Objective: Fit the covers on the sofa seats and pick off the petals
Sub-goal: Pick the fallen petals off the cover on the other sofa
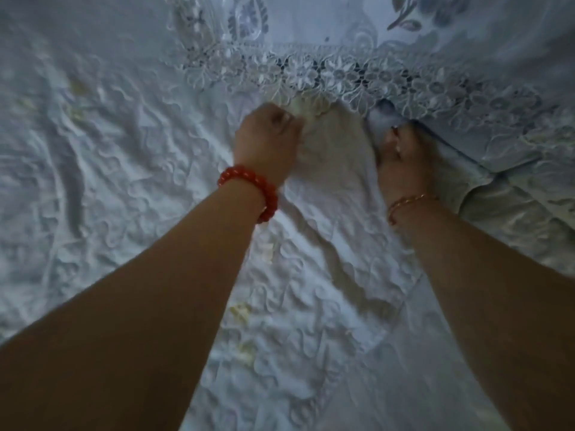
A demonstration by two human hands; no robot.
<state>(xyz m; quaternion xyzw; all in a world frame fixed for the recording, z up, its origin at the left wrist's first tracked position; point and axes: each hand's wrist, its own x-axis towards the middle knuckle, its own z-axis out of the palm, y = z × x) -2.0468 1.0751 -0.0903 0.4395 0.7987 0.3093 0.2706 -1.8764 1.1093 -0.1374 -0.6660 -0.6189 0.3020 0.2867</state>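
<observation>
A white embroidered seat cover (109,157) lies wrinkled over the sofa seat. A bunched fold of it (336,157) rises between my hands at the back of the seat. My left hand (267,141), with a red bead bracelet, grips the fold's edge just under the lace. My right hand (401,157), with a gold bracelet, pushes cloth into the gap below the backrest; its fingertips are hidden. Pale yellow petals (241,311) lie on the cover near my left forearm, and another petal (249,353) sits lower down.
A lace-edged backrest cover (357,76) hangs across the top, its scalloped border overlapping the seat. At the right, a second seat cushion (513,219) meets this one along a seam. Faint yellowish petal specks (77,85) dot the left part of the cover.
</observation>
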